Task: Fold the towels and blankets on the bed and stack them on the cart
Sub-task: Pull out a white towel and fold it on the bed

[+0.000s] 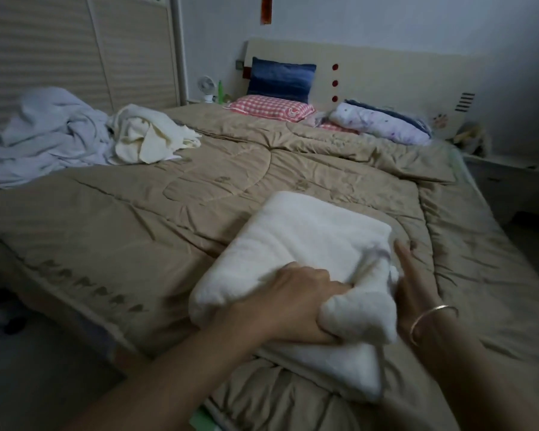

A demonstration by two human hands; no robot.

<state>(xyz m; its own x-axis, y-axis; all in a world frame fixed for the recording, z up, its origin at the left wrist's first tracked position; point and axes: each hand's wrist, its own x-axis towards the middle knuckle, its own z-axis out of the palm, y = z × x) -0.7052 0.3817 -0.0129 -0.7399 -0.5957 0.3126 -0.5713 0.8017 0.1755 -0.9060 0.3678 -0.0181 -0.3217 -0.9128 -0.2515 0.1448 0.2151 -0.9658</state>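
A thick white folded blanket (305, 244) lies on the tan quilt (168, 213) near the bed's front edge. My left hand (293, 303) grips its near folded edge, fingers curled into the fold and thumb underneath. On the blanket's right side my right hand (414, 281) presses with straight fingers; a thin bangle circles that wrist. Two unfolded pieces lie at the bed's far left: a crumpled pale blue sheet (44, 135) and a cream towel (150, 135). No cart is in view.
Pillows (271, 107) and a rolled patterned cover (383, 126) lie against the headboard (386, 73). A wardrobe (75, 48) stands at the left behind the bed. A nightstand (507, 181) is at the right. Dark floor shows at the lower left.
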